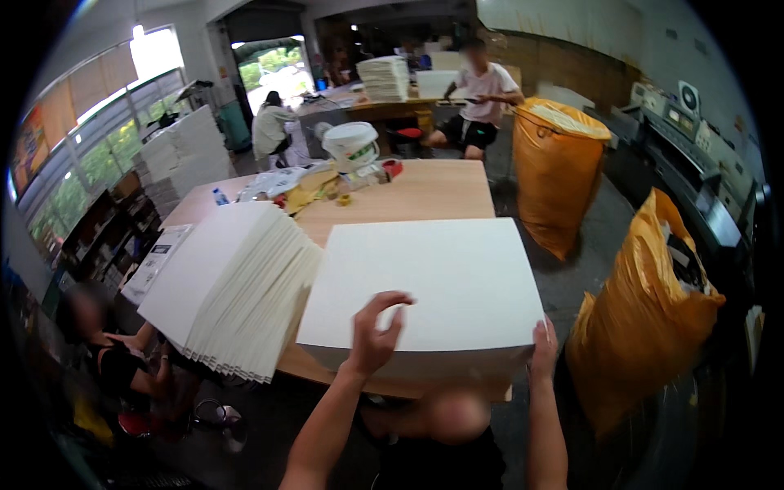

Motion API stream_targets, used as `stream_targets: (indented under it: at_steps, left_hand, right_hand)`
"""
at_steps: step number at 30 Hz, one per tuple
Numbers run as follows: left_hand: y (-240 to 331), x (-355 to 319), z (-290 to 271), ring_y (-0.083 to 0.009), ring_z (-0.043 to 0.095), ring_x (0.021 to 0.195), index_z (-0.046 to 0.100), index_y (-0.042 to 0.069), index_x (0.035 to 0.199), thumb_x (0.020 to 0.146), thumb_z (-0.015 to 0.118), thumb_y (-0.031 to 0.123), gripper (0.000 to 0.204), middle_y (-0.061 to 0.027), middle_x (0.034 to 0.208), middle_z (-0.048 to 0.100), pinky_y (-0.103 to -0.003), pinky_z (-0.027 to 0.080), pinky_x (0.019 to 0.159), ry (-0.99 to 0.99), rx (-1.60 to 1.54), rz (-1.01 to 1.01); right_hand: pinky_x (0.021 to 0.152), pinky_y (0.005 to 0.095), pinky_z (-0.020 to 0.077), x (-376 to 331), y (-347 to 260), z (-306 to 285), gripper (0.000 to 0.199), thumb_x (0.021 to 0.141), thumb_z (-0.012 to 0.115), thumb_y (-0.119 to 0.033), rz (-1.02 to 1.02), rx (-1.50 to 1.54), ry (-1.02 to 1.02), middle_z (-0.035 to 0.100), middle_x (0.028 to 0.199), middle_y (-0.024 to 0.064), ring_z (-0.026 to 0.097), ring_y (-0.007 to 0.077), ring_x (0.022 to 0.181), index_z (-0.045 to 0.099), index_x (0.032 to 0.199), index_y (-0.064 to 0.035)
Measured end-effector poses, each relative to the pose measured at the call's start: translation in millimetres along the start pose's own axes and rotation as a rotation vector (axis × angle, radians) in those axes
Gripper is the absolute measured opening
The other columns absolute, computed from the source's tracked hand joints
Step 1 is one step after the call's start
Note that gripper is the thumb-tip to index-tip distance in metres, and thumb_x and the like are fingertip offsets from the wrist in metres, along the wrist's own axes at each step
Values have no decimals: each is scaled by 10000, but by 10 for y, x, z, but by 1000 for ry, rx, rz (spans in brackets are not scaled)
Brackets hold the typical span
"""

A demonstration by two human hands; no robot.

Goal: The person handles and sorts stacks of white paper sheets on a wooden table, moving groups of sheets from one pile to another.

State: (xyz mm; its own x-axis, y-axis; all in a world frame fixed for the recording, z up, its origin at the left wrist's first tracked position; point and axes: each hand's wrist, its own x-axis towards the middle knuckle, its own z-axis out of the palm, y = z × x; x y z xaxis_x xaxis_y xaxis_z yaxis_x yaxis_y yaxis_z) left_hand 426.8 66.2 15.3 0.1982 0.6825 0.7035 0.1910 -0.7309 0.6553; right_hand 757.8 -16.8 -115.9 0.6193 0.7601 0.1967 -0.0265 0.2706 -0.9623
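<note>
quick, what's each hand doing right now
Left hand: fingers curled, resting on top of the white sheet stack, not gripping.
Right hand: open, pressed against the stack's right corner.

On the table (441, 192) a flat stack (425, 286) lies at the near edge — a fanned stack (233, 286) just left of it, a bucket (351, 143) behind at the far end. Two sacks (555, 163) stand on the floor to the right.
</note>
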Motion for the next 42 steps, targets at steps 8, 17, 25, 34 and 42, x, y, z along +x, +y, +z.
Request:
stream_targets:
  at_steps: [8,17,25,34,42]
  left_hand:
    - [-216,113,965,-260,669,789,717,87,1066,862,663,57,213,-92,853,695,-376,550,706,-516,90,107]
    - [-177,55,941,-258,692,982,712,28,1059,878,666,-11,191,-134,1063,695,-327,601,793,-526,-122,-102]
    - [-133,155,903,-288,654,1125,723,84,1145,783,868,224,414,-118,1174,683,-387,544,940,-524,-124,34]
    - [-228,147,853,-264,667,1098,722,117,1213,739,896,203,512,-122,1291,635,-387,538,956,-609,-179,-2]
    - [-174,171,891,-319,644,1186,619,134,1371,876,658,-16,519,-164,1419,566,-383,536,969,-521,-139,57]
  right_hand:
    - [762,307,484,6,-391,-308,474,978,674,-444,7,-277,-101,657,964,36,584,141,869,653,1143,0]
    - [581,435,470,139,-1484,-36,428,1005,615,-334,-9,-772,-312,635,693,179,612,331,595,563,725,-15]
    - [482,291,407,230,-1220,364,349,1010,594,-217,315,277,-162,526,588,17,583,170,529,493,691,-117]
    - [504,286,435,240,-1257,396,385,1009,616,-278,329,329,-206,533,602,23,599,168,554,478,684,-125]
    - [488,270,431,205,-1212,474,348,999,628,-306,-24,-440,-152,525,603,6,583,138,541,529,745,-89]
